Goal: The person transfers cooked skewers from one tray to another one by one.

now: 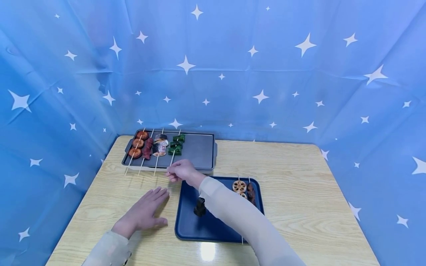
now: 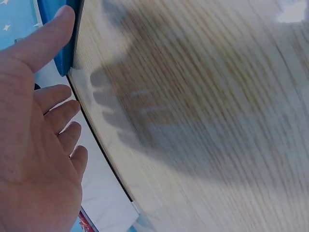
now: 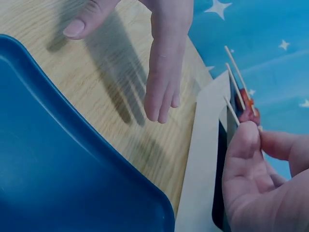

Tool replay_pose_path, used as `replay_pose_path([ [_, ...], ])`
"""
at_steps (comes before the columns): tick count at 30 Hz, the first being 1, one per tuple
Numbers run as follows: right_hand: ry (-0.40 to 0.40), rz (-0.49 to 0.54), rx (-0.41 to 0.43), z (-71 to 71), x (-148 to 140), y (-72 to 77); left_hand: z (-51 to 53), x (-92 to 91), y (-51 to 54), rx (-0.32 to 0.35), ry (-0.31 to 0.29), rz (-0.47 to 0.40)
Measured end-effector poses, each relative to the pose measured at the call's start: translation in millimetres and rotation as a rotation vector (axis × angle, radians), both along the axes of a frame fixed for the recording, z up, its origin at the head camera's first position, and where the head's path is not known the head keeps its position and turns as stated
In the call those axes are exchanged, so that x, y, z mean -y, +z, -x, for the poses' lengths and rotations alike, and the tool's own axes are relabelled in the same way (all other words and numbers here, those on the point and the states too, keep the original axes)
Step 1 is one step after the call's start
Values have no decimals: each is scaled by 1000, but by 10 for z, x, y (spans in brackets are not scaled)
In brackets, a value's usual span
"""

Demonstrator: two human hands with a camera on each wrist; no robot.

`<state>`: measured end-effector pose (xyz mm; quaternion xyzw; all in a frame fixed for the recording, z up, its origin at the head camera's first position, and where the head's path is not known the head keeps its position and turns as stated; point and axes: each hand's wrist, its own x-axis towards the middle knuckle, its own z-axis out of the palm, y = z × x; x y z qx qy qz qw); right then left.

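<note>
My right hand [image 1: 181, 170] pinches the bare stick end of a skewer of green pepper pieces [image 1: 175, 147], which lies on a dark grill plate [image 1: 199, 151]. To its left on the plate are a skewer of fish pieces [image 1: 159, 147], one of red meat [image 1: 147, 149] and one of round brown slices [image 1: 135, 153]. In the right wrist view, thumb and index fingertip meet at the stick. My left hand [image 1: 144, 210] hovers above the wooden table with fingers extended, holding nothing; its shadow falls below in the left wrist view.
A blue tray [image 1: 189, 229] stands before the grill plate, partly under my right forearm. On its right side lie a lotus root skewer [image 1: 239, 186] and a dark meat skewer [image 1: 251, 193]. Beside my right sleeve shows a small black object [image 1: 199, 207]. Blue star-patterned cloth surrounds the table.
</note>
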<state>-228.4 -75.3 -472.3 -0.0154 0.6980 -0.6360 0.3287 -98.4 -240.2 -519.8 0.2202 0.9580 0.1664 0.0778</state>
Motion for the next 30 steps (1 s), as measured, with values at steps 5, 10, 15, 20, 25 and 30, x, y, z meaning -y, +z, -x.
replay_pose_path([
  [5, 25, -9, -19, 10, -91, 31, 8, -35, 2, 14, 6, -6],
  [10, 50, -27, -30, -22, -172, 63, 9, -55, -8, 43, 30, -10],
  [15, 77, -21, -39, -55, -291, 129, 10, -71, -18, 27, 29, -20],
  [20, 107, -18, -70, -63, -474, 189, 31, -94, -31, 32, 24, -23],
  [25, 97, -42, -86, -87, -656, 246, 53, -126, -33, 22, 18, -25],
  [30, 104, -66, -103, -125, -874, 300, 69, -163, -30, 12, 12, -29],
])
